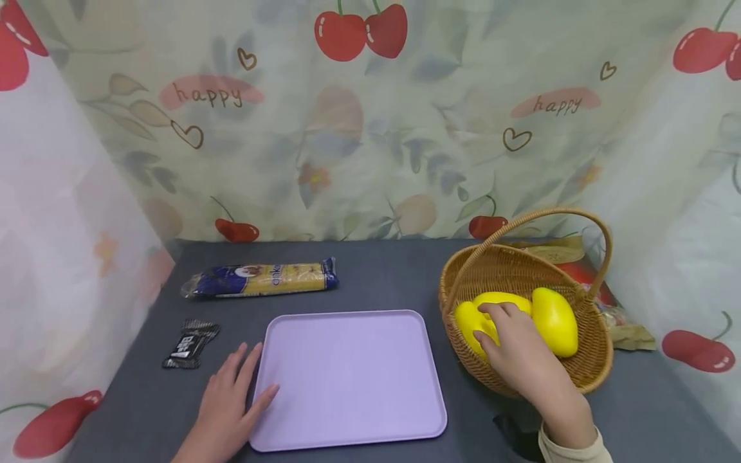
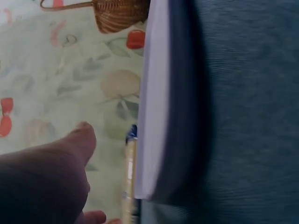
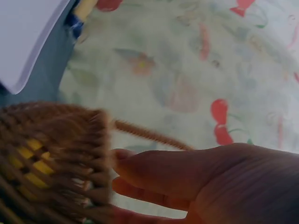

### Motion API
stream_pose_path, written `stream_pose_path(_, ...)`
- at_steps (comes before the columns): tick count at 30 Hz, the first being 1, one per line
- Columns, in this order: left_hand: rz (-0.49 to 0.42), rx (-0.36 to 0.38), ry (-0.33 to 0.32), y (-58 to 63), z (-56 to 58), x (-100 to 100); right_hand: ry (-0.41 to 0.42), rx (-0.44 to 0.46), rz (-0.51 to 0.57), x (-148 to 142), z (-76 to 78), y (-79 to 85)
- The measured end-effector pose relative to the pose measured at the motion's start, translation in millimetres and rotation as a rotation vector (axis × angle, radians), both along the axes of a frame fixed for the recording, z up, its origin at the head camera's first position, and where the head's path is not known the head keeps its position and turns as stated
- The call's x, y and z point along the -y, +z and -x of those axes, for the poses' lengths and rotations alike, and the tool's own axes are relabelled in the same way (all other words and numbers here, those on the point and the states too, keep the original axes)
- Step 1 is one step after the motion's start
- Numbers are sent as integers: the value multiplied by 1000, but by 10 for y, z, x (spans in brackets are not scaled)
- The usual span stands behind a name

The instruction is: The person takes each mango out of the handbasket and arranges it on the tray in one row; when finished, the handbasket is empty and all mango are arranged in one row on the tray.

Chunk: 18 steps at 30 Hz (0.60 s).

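Note:
My right hand (image 1: 518,350) reaches over the rim of a wicker basket (image 1: 593,363), thumb and fingers apart above the left yellow fruit (image 1: 467,321). Another yellow fruit (image 1: 498,298) lies behind it, and a smooth yellow mango (image 1: 554,321) sits to the right. In the right wrist view the basket's woven side (image 3: 93,158) hides the fingertips' surroundings. My left hand (image 1: 228,405) lies with spread, straight fingers at the left edge of a lilac tray (image 1: 353,386), its thumb overlapping the rim. The left wrist view shows the tray (image 2: 156,93) edge-on beside that hand.
A blue and yellow pasta packet (image 1: 272,278) lies behind the tray. Left of the tray is a small black wrapped packet (image 1: 191,344). The basket's tall handle (image 1: 604,244) arches over it, and a red and brown bag (image 1: 631,335) lies behind. Printed curtains (image 1: 370,161) enclose the table.

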State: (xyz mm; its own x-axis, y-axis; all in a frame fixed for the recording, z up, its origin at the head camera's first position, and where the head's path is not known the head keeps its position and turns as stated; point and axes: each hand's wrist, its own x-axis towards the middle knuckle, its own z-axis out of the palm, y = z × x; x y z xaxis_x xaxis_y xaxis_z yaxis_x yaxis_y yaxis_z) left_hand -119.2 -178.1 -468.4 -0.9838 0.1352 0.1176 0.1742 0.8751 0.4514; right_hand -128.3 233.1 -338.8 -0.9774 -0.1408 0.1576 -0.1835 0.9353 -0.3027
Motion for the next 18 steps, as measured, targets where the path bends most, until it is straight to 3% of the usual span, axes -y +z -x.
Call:
stream_pose_path(6, -79, 24, -14, -204, -24, 4, -40, 88, -7, -160, 128, -171)
stream_pose_path(13, -77, -32, -15, -326, -49, 41, 12, 151, -21, -209, 188, -265)
stream_pose_path(18, -56, 13, 7, -360, -67, 79, 11, 166, -23, -176, 210, -299)
